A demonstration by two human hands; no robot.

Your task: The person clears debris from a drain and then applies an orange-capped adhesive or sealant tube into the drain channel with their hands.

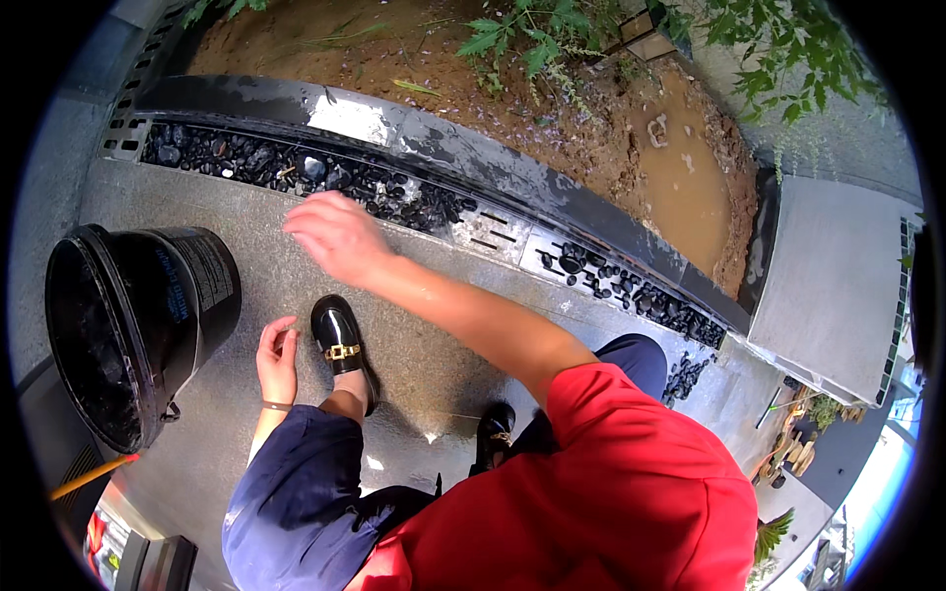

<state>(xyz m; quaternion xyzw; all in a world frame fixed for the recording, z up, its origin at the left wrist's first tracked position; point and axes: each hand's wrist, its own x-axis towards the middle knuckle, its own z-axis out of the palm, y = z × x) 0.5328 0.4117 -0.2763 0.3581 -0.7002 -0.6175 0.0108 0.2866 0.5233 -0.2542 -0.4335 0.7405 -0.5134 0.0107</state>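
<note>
My right hand (340, 236) reaches across to the near edge of a narrow drain channel. Its fingers are stretched out loosely, with nothing visible in them. Just beyond it, black pebbles (258, 158) fill the left part of the channel; a bare slotted metal grate (490, 231) shows further right, followed by more scattered black pebbles (641, 295). My left hand (278, 364) hangs beside my left knee, fingers loosely bent and apart, holding nothing I can see. To its left a large black bucket (212, 286) lies tipped, its mouth facing left, the inside dark and glossy.
Behind the channel runs a dark stone kerb (473, 153), then a soil bed with a muddy puddle (687, 197) and green plants (537, 39). Loose pebbles (685, 379) lie on the wet paving by my right knee. An orange stick (94, 476) sits below the bucket.
</note>
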